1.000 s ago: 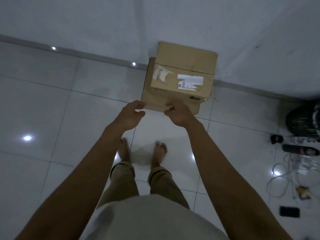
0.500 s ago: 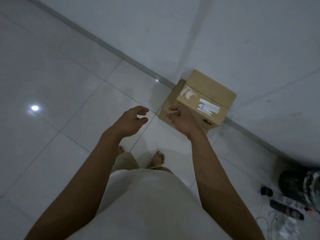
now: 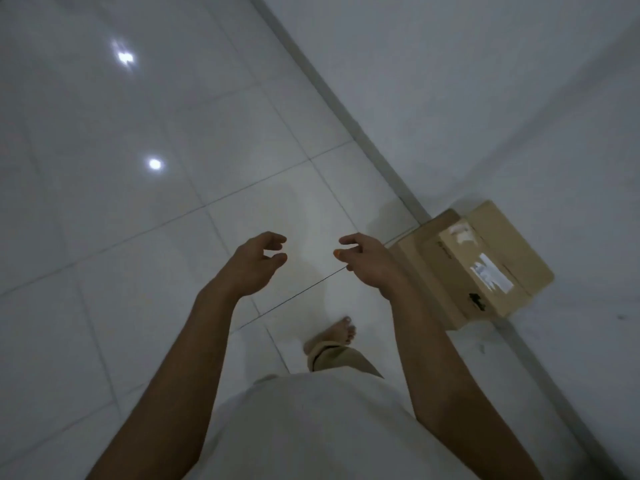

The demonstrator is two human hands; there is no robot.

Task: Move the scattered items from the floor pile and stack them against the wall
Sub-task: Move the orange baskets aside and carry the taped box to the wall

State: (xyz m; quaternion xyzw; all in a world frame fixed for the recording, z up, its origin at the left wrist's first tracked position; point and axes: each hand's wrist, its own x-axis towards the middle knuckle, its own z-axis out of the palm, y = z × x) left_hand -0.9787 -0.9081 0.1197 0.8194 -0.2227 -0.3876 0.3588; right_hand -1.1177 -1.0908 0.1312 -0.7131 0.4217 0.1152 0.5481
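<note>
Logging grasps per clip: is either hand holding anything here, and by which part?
Nothing is held. The left hand and right hand hang loosely curled over the floor, clear of the stacked cardboard boxes against the wall.

It is dim and grey all around me. Two bright white spots of glare shine on the glossy floor (image 3: 104,237); the upper spot looks smeared. Everything is a bit soft and blurry. Straight lines lean and bend near the edges.
</note>
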